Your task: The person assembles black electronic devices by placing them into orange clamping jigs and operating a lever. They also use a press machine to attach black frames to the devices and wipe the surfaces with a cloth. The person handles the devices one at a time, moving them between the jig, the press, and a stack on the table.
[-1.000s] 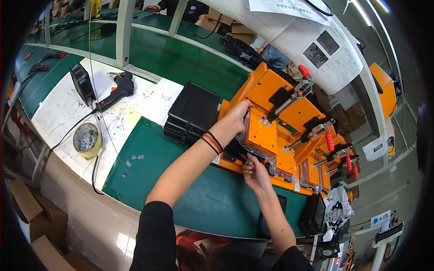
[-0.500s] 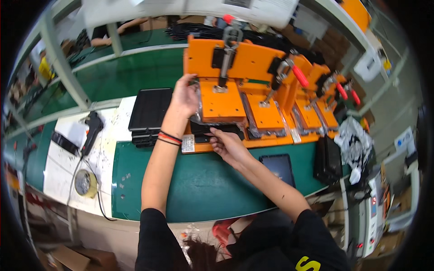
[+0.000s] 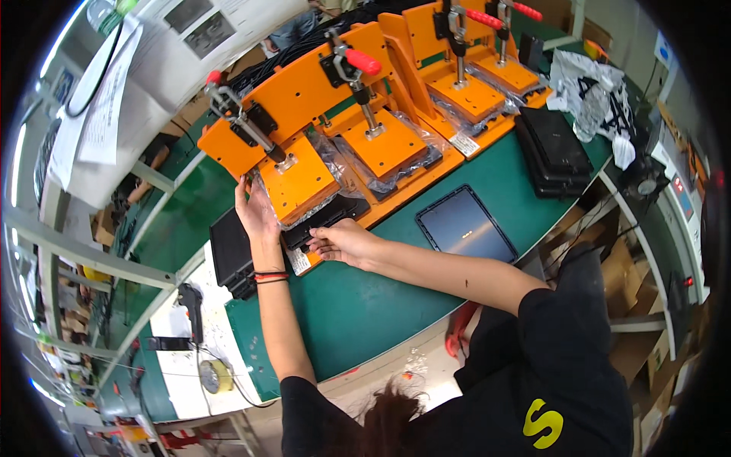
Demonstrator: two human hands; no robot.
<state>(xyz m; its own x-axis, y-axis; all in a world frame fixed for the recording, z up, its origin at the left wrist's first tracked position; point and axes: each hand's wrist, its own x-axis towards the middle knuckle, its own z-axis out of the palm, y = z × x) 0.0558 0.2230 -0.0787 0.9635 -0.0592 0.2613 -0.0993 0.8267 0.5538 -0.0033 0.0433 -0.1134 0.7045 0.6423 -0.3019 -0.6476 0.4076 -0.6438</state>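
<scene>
Against the left side of the leftmost orange press plate (image 3: 298, 183) rests my left hand (image 3: 260, 215), its visible fingers stretched upward; some fingers are partly hidden by the plate. My right hand (image 3: 346, 244) is at the front of the same press, thumb and fingers pinched together. What they hold, if anything, is too small to make out. A flat black part (image 3: 339, 209) lies under the plate, mostly covered, with clear plastic film (image 3: 335, 164) around the plate. Above stands a toggle clamp (image 3: 247, 126) with a red-tipped lever.
More orange clamp presses (image 3: 384, 148) run to the right. A dark tablet-like panel (image 3: 466, 225) lies on the green mat (image 3: 343, 305). Black cases (image 3: 554, 148) and crumpled plastic bags (image 3: 590, 91) are at right. Left are stacked black trays (image 3: 228, 251), a glue gun (image 3: 190, 308) and a tape roll (image 3: 216, 376).
The view has turned, so the presses appear tilted and further left. Both hands stay at the leftmost press, the right one still pinched near its front edge.
</scene>
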